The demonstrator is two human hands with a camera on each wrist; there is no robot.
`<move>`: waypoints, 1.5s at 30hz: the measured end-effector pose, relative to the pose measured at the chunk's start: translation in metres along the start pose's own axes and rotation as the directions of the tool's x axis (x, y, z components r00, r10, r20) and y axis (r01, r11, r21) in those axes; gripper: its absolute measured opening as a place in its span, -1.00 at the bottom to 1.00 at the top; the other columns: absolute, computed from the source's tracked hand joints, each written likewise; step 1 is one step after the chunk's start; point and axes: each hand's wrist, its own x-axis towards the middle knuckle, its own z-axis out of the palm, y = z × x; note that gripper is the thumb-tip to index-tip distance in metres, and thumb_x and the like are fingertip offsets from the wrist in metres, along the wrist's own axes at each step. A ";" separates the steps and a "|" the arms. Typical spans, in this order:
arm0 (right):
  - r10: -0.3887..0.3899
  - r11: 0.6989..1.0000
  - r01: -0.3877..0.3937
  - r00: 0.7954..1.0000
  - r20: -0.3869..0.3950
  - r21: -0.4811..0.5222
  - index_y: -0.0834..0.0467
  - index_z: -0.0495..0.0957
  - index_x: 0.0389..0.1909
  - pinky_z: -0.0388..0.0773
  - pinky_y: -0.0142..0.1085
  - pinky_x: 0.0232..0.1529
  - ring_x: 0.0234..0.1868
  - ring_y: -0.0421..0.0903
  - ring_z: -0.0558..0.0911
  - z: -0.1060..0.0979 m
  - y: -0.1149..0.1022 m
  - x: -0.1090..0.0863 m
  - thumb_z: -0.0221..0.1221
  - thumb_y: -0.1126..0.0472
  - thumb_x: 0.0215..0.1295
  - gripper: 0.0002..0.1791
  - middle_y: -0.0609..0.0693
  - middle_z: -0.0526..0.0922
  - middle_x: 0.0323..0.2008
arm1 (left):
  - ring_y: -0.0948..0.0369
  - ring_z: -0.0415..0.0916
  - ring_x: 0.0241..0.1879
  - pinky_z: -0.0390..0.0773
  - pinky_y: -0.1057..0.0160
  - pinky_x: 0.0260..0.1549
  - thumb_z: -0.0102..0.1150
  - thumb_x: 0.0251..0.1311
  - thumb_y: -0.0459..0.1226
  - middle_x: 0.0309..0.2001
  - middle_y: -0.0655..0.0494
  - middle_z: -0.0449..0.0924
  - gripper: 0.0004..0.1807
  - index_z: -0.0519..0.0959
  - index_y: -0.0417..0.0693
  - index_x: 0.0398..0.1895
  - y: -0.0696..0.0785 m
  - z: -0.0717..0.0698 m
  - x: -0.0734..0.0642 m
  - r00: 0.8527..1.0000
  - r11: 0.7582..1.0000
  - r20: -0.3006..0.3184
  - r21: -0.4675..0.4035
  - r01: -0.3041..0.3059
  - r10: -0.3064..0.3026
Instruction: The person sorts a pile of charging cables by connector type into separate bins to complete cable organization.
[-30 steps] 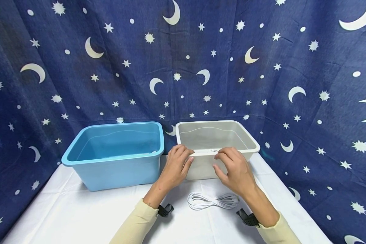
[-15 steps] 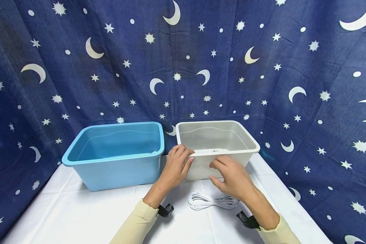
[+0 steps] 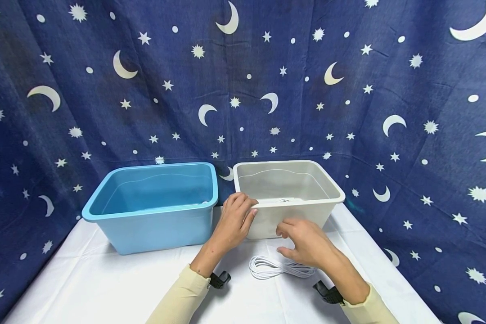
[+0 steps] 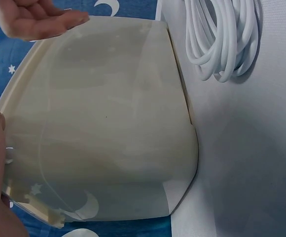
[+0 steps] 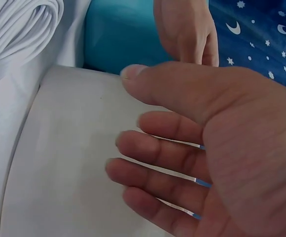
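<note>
My left hand (image 3: 236,220) rests at the front-left corner of a light grey plastic bin (image 3: 295,210), its fingers bent loosely at the rim. In the right wrist view that same left hand (image 5: 187,32) hangs with its fingers downward. My right hand (image 3: 308,240) is in front of the bin's front wall, holding nothing. Its fingers (image 5: 158,150) are loosely bent and spread apart, with the thumb set off from them. Just below it, a coiled white cable (image 3: 281,267) lies on the table, bundled narrow in the middle. The left wrist view shows the cable (image 4: 222,39) beside the bin.
A larger blue bin (image 3: 154,231) stands left of the grey one, with a narrow gap between them. White cloth (image 3: 117,288) covers the table. Behind and at both sides hangs a dark blue curtain (image 3: 299,112) with moons and stars.
My right hand has come down from the grey bin's rim to low in front of its wall, nearer the cable. The left hand, both bins and the cable have stayed put.
</note>
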 end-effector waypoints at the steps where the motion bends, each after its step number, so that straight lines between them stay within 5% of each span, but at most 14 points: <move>1: 0.006 1.000 -0.006 1.000 0.013 0.003 -0.04 0.65 -0.29 0.60 -0.22 -0.30 -0.33 -0.22 0.61 0.001 0.000 -0.001 0.65 0.07 -0.07 -0.61 -0.21 0.64 -0.36 | 0.05 0.35 0.31 0.23 -0.10 0.44 -0.04 0.67 -0.11 -0.01 0.14 0.53 -0.70 0.64 0.01 0.14 0.000 0.000 0.000 1.000 1.000 0.001 0.000 0.001 -0.001; 22: -0.024 0.999 0.011 0.960 0.279 0.049 0.01 0.61 -0.37 0.48 -0.29 -0.37 -0.42 -0.29 0.48 0.026 0.000 -0.005 0.67 0.04 -0.22 -0.55 -0.23 0.58 -0.43 | 0.04 0.36 0.29 0.24 -0.10 0.41 -0.05 0.67 -0.12 -0.01 0.15 0.53 -0.70 0.64 0.01 0.14 0.001 0.000 0.001 1.000 1.000 -0.007 -0.010 -0.013 0.012; 30: 0.051 0.993 -0.093 0.899 0.434 0.076 -0.03 0.54 -0.43 0.39 -0.34 -0.40 -0.47 -0.32 0.38 0.034 -0.002 -0.007 0.71 0.04 -0.19 -0.52 -0.26 0.48 -0.49 | 0.04 0.36 0.29 0.24 -0.10 0.43 -0.04 0.67 -0.11 -0.02 0.15 0.53 -0.70 0.64 0.00 0.14 0.001 0.000 0.001 1.000 1.000 -0.002 -0.011 -0.011 0.011; 45: 0.014 0.998 -0.037 0.892 0.451 0.042 -0.01 0.47 -0.53 0.28 -0.36 -0.42 -0.46 -0.30 0.28 0.041 0.000 -0.009 0.65 0.25 -0.18 -0.55 -0.27 0.30 -0.52 | 0.05 0.36 0.29 0.23 -0.10 0.43 -0.05 0.67 -0.11 -0.03 0.15 0.53 -0.69 0.65 0.01 0.15 -0.001 0.000 0.000 1.000 1.000 -0.008 -0.009 -0.009 0.009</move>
